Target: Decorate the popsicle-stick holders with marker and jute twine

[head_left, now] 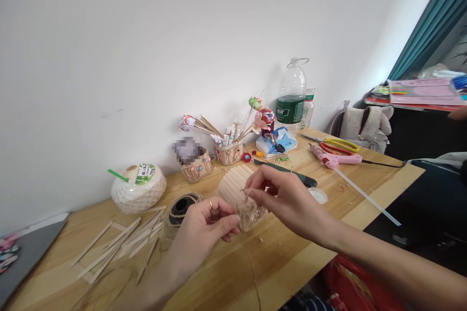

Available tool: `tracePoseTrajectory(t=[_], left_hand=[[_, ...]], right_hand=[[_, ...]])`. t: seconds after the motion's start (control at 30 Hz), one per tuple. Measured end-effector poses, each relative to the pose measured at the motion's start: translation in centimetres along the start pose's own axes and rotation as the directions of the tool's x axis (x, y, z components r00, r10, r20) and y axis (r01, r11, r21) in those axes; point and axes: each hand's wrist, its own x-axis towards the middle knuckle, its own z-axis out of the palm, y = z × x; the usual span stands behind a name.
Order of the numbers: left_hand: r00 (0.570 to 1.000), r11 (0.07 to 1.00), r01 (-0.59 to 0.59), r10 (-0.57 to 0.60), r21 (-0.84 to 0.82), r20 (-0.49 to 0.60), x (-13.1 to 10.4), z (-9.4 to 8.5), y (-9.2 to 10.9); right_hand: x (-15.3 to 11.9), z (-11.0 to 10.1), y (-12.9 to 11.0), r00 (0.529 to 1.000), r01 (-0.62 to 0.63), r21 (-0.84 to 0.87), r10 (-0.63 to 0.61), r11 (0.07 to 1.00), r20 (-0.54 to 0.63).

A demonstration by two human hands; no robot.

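Observation:
A cylinder of pale craft sticks (235, 180) lies on its side on the wooden table, with a tangle of jute twine (249, 214) against its near end. My right hand (282, 199) is closed in a pinch on a strand of this twine, above the cylinder. Just left of the cylinder, my left hand (209, 226) has thumb and fingertips pressed together. What it grips, if anything, is too small to make out. Beside my left wrist stands a roll of jute twine (171, 226) with a black core. One loose strand hangs toward the table's front edge.
Loose craft sticks (122, 240) and a white coconut (138, 189) with a green straw lie left. Decorated stick baskets (229, 153), a tissue pack (279, 143) and a large bottle (292, 101) line the wall. Right are a pink glue gun (333, 157), scissors (339, 144) and a dark green cutter (299, 177).

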Motion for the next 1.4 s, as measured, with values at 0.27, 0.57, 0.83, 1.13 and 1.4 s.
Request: tracePoseTrajectory(t=[0.27,0.57,0.83,1.13,1.4], left_hand=[[0.999,0.993,-0.008,0.013,0.116,-0.041,-0.1,0.4,0.4],[0.986,0.904,-0.159,0.162,0.397,0.026,-0.6,0.5,0.2],[0.894,0.688,-0.416,0.43,0.594,0.128,-1.8,1.2,-0.1],[0.999,0.991,-0.041,0.041,0.131,0.003,-1.5,0.3,0.9],[0.98,0.978,0.134,-0.106,-0.162,0.171,-1.7,0.6,1.2]], right_hand=[[2.0,-0.6,1.3,0.94,-0.146,0.71,0.32,0.689,-0.117],[2.3,0.7,-0.3,0.95,-0.28,0.884,0.242,0.374,0.198],[2.2,-0.7,0.3,0.959,-0.238,0.886,0.241,0.398,0.15],[1.6,-1.6,-0.1,0.964,-0.247,0.815,0.051,0.524,0.26],[1.4,-0.5,0.1,0.957,-0.274,0.856,0.032,0.439,0.29]])
